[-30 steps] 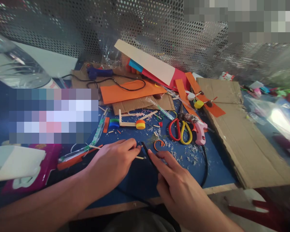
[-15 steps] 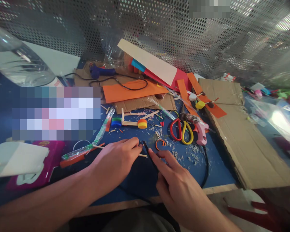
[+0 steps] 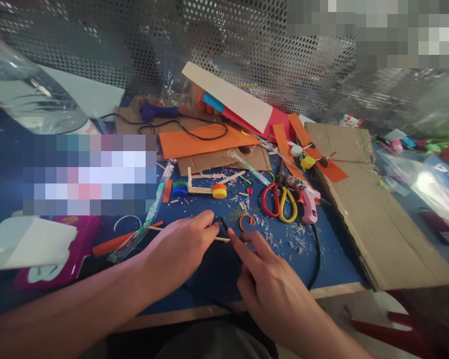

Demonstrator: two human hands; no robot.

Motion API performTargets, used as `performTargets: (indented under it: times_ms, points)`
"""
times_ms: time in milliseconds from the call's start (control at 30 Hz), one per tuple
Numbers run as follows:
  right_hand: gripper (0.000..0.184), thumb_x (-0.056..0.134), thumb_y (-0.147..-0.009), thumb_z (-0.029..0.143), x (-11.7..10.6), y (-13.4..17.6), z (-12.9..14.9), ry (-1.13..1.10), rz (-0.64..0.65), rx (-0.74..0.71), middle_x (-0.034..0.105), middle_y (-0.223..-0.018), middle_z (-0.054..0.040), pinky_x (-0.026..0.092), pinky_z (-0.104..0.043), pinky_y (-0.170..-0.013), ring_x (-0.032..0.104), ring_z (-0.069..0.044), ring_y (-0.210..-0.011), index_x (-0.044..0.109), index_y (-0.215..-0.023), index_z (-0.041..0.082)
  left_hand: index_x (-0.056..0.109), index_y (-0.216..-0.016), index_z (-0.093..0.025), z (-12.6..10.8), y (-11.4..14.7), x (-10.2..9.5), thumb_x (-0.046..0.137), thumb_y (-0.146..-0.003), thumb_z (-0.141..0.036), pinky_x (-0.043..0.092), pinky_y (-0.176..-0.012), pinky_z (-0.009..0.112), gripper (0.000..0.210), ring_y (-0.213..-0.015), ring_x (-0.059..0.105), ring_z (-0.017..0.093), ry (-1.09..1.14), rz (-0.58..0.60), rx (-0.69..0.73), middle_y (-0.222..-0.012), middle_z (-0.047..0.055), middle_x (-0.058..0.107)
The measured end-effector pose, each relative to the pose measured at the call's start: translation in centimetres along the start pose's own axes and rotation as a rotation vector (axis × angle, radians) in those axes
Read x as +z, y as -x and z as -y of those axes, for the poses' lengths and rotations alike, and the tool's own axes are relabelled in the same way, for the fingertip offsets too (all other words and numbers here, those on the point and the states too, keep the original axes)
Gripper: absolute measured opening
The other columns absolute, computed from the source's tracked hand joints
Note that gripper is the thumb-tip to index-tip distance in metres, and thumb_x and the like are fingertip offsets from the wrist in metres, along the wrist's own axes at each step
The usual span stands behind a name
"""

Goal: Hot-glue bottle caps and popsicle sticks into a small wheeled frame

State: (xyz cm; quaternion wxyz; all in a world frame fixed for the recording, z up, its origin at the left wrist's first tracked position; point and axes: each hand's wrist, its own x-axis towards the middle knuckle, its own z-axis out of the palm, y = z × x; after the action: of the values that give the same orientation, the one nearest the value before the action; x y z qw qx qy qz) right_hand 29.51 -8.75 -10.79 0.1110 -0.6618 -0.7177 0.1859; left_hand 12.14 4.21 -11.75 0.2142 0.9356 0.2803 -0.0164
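Note:
My left hand (image 3: 183, 239) is closed over a thin wooden stick (image 3: 222, 239), which shows on both sides of it; its fingertips are pinched by the dark tool's tip. In my right hand (image 3: 264, 264) is a slim dark craft knife (image 3: 223, 225), the index finger stretched along it. Most of its handle is hidden by the fingers. Just beyond the hands lie an orange ring (image 3: 247, 222) and a small frame of wooden sticks (image 3: 201, 190), with a blue-green roll (image 3: 180, 188) and an orange-yellow roll (image 3: 219, 191) at its ends.
Scissors (image 3: 279, 202) with red and yellow handles and a pink glue gun (image 3: 311, 205) lie right of centre among white shavings. Cardboard (image 3: 374, 219) covers the right side. A blue glue gun (image 3: 159, 111), orange sheets (image 3: 205, 142), a water bottle (image 3: 33, 89) and a magenta box (image 3: 84, 239) stand around.
The knife has shifted slightly, with less of it showing beyond my right fingers. More of the stick shows between my hands. The view has moved a little.

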Motion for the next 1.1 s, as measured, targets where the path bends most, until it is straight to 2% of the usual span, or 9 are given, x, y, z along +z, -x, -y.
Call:
performTargets:
  times_ms: [400,633,1100]
  points:
    - [0.065,0.041,-0.086,0.007,0.38,0.00,-0.05,-0.009,-0.045,-0.019,0.061,-0.130,-0.0222,0.067,-0.046,-0.072,0.075,-0.025,-0.081,0.054,-0.150,0.010,0.070,-0.110,-0.014,0.04,0.00,0.35,0.042,-0.099,-0.005,0.057,-0.066,0.036,0.031,-0.074,0.068,0.020,0.001,-0.014,0.027,-0.095,0.005,0.060]
    - [0.064,0.042,-0.085,0.007,0.57,0.09,-0.10,-0.004,-0.077,-0.013,0.063,-0.126,-0.0198,0.066,-0.040,-0.065,0.074,-0.022,-0.073,0.058,-0.147,0.013,0.070,-0.108,-0.013,-0.07,-0.03,0.08,0.045,-0.098,-0.004,0.057,-0.067,0.034,0.028,-0.074,0.068,0.019,-0.036,0.006,0.048,-0.096,0.005,0.061]
    - [0.064,0.046,-0.082,0.008,0.85,0.11,0.04,0.075,-0.087,-0.030,0.066,-0.124,-0.0177,0.064,-0.032,-0.063,0.072,-0.018,-0.069,0.061,-0.144,0.015,0.069,-0.104,-0.014,-0.10,-0.22,0.10,0.050,-0.096,-0.004,0.056,-0.067,0.033,0.024,-0.075,0.066,0.019,-0.022,0.033,0.042,-0.096,0.005,0.062]
